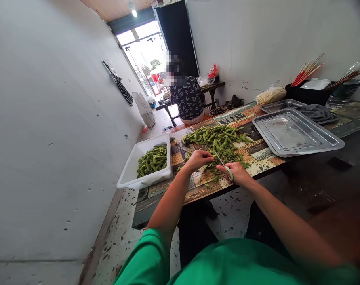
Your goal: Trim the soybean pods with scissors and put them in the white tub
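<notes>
My right hand (238, 174) is closed on a pair of scissors (229, 174) with pale green handles. Their metal blades point up and left over the table. Close by on the left, my left hand (197, 160) is pinched shut near the blade tips; whatever lies between its fingertips is too small to make out. Beyond both hands, a loose heap of green edamame pods (215, 136) spreads over the table, with small green trimmings scattered around and below it. More pods (153, 160) fill part of a white plastic tub (144, 183) to the left.
The patchwork-patterned table (194, 194) bears a metal tray (298, 132) at right. Behind it are a second tray with grey cloth (315, 113), a noodle-like bundle (271, 95) and a black box of sticks (304, 94). A person (187, 99) sits at another table ahead. A wall (49, 138) runs along the left.
</notes>
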### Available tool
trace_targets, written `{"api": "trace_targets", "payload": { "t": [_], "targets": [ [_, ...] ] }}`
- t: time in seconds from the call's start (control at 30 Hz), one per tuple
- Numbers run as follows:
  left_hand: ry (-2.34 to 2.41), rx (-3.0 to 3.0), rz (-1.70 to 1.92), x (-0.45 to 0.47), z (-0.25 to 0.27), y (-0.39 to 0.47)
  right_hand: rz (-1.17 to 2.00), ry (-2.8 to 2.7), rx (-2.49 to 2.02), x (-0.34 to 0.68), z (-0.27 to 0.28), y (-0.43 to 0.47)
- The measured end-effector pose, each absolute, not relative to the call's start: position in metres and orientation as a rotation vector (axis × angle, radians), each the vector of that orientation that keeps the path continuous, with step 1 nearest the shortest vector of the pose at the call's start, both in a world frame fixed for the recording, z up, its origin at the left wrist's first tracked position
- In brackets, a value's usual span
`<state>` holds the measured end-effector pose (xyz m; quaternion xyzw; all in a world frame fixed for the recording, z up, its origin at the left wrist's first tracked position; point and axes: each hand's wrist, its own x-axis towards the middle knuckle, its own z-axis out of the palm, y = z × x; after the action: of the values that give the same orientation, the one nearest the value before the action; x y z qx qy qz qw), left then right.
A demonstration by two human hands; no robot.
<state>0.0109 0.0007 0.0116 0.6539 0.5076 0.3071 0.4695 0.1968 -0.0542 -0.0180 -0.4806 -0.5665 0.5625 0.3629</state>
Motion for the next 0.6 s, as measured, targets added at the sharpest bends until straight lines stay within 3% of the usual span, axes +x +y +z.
{"api": "trace_targets", "payload": {
  "t": [0.2,0.6],
  "targets": [
    [1.008,0.95,1.004,0.018,0.01,-0.001,1.599,-1.282,-1.234,0.194,-0.017,-0.057],
    [0.894,0.698,1.209,0.029,0.007,-0.012,1.663,-1.287,-1.191,0.183,-0.011,-0.058]
  ]
}}
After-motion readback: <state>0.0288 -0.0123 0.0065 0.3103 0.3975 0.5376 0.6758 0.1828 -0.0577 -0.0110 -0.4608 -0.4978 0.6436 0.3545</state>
